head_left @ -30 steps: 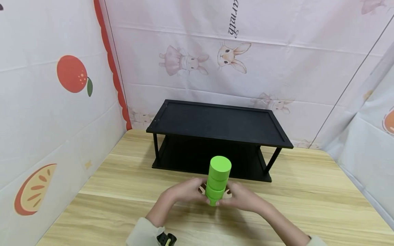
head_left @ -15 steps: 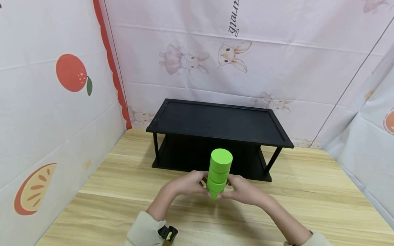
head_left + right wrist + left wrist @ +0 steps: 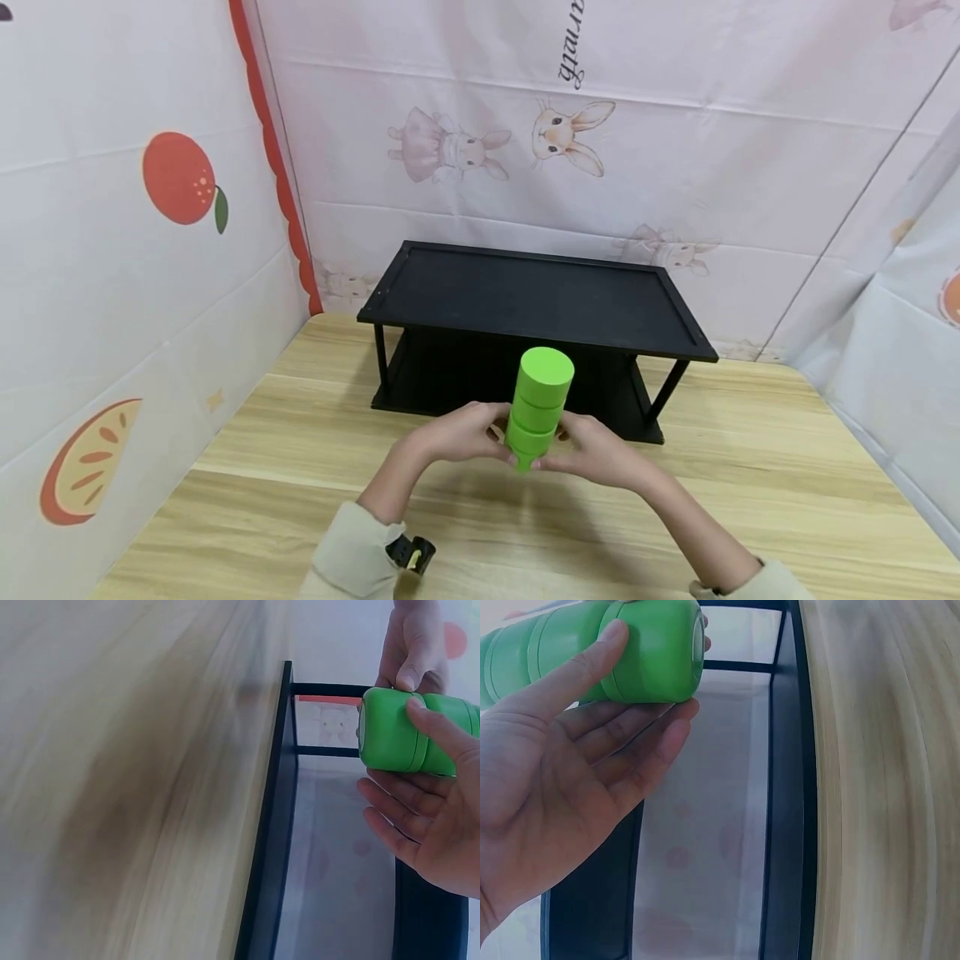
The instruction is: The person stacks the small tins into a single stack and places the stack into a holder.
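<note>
Between my two hands stands a bright green cylinder, ringed with grooves like several round sections stacked in a column. Its flat top faces up, tilted slightly, and its base is off the table. My left hand grips the lower part from the left, thumb on the near side. From the right, my right hand holds the same lower part. In the left wrist view the left thumb presses the green side, fingers beneath. The right wrist view shows both thumbs near the cylinder's rounded base end.
Just beyond the hands stands a black two-tier shelf with thin posts, its lower board partly hidden by hands and cylinder. Wooden tabletop lies around it. Printed cloth hangs behind and at the left.
Both hands have raised the green cylinder off the table area, moving it upward and slightly forward toward the shelf. The grip looks the same; the shelf has not moved.
</note>
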### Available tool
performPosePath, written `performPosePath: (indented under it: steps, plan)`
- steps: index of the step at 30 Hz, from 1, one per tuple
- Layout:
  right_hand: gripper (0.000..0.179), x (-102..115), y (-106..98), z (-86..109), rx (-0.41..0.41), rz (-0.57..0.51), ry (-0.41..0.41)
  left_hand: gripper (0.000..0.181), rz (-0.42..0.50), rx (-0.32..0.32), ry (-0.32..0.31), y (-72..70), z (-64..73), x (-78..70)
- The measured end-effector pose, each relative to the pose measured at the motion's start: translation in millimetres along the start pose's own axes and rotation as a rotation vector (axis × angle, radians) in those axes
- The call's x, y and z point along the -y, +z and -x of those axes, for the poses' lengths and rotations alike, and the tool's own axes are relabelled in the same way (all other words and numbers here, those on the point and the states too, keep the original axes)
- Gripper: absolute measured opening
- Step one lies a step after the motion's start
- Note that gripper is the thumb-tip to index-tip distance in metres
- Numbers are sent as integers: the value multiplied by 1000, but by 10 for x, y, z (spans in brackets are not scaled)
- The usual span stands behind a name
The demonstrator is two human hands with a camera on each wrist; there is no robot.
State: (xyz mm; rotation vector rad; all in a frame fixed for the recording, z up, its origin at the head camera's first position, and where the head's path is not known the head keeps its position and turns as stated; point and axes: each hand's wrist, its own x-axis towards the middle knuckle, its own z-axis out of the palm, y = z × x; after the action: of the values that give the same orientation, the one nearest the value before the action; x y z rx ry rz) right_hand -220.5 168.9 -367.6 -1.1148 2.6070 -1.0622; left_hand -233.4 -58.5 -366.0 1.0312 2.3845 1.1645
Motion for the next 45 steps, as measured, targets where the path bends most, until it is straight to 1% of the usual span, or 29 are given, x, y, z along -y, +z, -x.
performPosePath:
  steps: [5, 9, 14, 17, 23, 29, 35, 38, 45]
  plan:
    - [50, -13, -25, 0, -23, -20, 2, 40, 0, -14, 22, -24, -21, -12]
    - [50, -14, -45, 0, -41, -38, 19, 41, -2, -32, 28, -47, -26, -39]
    - [52, -10, -63, 0, -54, -91, 52, 41, 9, -45, 34, -72, -42, -48]
    - [52, -2, -70, 1, -73, -115, 60, 40, 9, -61, 51, -73, -56, -40]
    - [53, 23, -78, -1, -124, -104, 69, 38, 2, -98, 83, -73, -70, -46]
    - [55, 16, -68, -10, -164, -101, 70, 39, -2, -118, 73, -75, -82, -56]
    - [55, 17, -47, -16, -221, -80, 98, 39, -7, -137, 65, -73, -85, -62]
    - [54, 12, -34, -23, -236, -62, 107, 38, -27, -146, 64, -72, -83, -59]
    - [53, 25, -28, -26, -242, -68, 102, 41, -52, -153, 69, -76, -87, -60]
